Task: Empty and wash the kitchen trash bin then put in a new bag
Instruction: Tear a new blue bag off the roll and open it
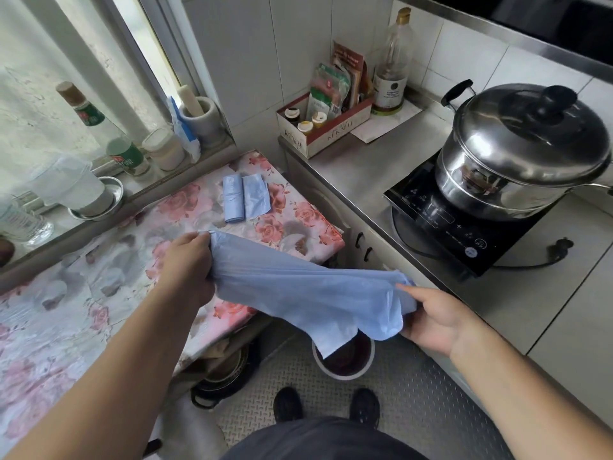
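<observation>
Below, bare bin (343, 358) under bag (308, 293)

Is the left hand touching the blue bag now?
Touching. The head view shows the left hand with its fingers curled round one end of the blue bag.

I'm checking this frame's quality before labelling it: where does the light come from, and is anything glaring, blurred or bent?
Head view: daylight enters from the window at upper left, washing it out; bright highlights on the steel pot lid; wide-angle lens bows the counter edges; blue bag and both hands stay sharp.
</observation>
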`<state>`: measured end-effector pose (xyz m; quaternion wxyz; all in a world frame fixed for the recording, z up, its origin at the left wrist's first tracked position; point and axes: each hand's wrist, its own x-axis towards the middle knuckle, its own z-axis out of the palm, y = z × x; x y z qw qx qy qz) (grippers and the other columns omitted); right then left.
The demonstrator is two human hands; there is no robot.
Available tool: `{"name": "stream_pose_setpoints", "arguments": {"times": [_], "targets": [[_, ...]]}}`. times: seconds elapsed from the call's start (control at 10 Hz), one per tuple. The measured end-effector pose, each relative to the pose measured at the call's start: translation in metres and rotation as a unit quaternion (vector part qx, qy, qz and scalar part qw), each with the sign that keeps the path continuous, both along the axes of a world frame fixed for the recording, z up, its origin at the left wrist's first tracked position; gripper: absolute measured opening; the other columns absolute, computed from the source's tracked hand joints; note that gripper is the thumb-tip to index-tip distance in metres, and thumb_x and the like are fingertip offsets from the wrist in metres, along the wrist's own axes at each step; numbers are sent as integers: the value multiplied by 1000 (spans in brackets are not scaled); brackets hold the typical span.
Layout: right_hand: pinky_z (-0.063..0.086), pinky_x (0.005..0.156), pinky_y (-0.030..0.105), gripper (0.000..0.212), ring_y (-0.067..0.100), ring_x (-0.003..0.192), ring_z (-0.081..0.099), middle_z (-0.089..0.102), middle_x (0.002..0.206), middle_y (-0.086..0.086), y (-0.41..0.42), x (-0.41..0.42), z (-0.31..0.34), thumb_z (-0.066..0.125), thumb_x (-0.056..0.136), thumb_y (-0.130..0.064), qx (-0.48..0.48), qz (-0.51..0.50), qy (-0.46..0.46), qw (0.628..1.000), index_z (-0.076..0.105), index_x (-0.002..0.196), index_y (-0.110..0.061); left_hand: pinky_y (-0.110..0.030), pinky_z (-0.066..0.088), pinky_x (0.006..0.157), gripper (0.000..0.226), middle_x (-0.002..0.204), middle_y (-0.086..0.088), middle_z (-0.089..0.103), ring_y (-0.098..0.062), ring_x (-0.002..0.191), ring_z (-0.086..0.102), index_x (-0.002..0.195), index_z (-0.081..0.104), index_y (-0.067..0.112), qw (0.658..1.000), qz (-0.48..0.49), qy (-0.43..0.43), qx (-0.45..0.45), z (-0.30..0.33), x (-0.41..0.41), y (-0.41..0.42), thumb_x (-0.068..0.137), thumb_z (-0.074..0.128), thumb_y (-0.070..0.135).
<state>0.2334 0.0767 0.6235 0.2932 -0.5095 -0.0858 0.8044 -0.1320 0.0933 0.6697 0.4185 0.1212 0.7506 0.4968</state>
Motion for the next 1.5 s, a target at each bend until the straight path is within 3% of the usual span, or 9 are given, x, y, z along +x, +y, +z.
{"name": "stream_pose_setpoints", "arguments": {"times": [0.1,0.2,0.3,0.5,0.7,0.8,0.9,1.1,1.5], "targets": [[62,74,46,35,32,94,75,74,112,20,3,-10,-3,43,103,-16,13,-121,68,990,78,107,-13,-46,55,80,13,89,-15,67,-31,75,67,97,64,8,994,10,-104,11,3,6,-1,98,53,15],[61,57,32,26,25,79,77,75,103,16,7,-17,-2,46,102,-11,3,-213,14,977,67,117,-12,-48,55,83,34,87,-14,78,-28,77,77,110,59,2,960,-14,-274,54,7,12,-8,104,49,34],[47,41,20,24,16,48,67,73,75,6,10,-21,2,49,92,0,-37,-252,-57,965,67,97,-15,-51,56,89,45,128,-15,70,-31,112,71,137,51,7,909,-21,-394,134,11,19,-17,101,57,34],[26,33,12,31,9,32,33,44,42,0,8,-30,18,34,88,8,-85,-299,-17,950,48,69,-13,-54,32,118,86,151,-17,52,-40,138,50,152,40,12,826,-73,-513,220,-9,36,-30,87,62,64],[46,43,13,30,11,56,56,51,70,2,2,-46,34,30,100,3,-28,-305,22,952,46,78,-12,-64,17,121,127,157,-10,46,-36,147,37,152,45,22,803,-216,-537,141,-28,86,-65,42,87,71],[48,41,15,32,12,65,49,48,76,0,1,-51,34,28,103,-6,-26,-311,23,950,46,78,-12,-55,35,116,84,144,-3,61,-24,135,54,134,64,23,857,-330,-388,81,-29,106,-74,57,96,40],[49,39,19,34,16,63,49,50,76,4,0,-49,33,28,104,-10,-42,-311,21,949,49,77,-10,-37,54,98,22,122,-9,74,-24,116,68,110,78,15,899,-343,-256,96,-22,116,-64,89,73,17],[52,84,42,26,25,70,57,58,84,13,0,-30,9,35,100,-2,23,-235,-119,964,55,85,-11,-41,55,87,32,105,-12,75,-27,99,70,98,80,12,900,-226,-333,169,10,106,-41,87,50,19],[56,58,32,10,21,72,73,74,87,9,-12,2,-11,67,94,-21,137,-142,-328,924,66,94,-11,-39,62,69,36,82,-11,70,-26,70,71,88,72,3,860,-141,-437,223,41,57,-32,76,40,16]]}}
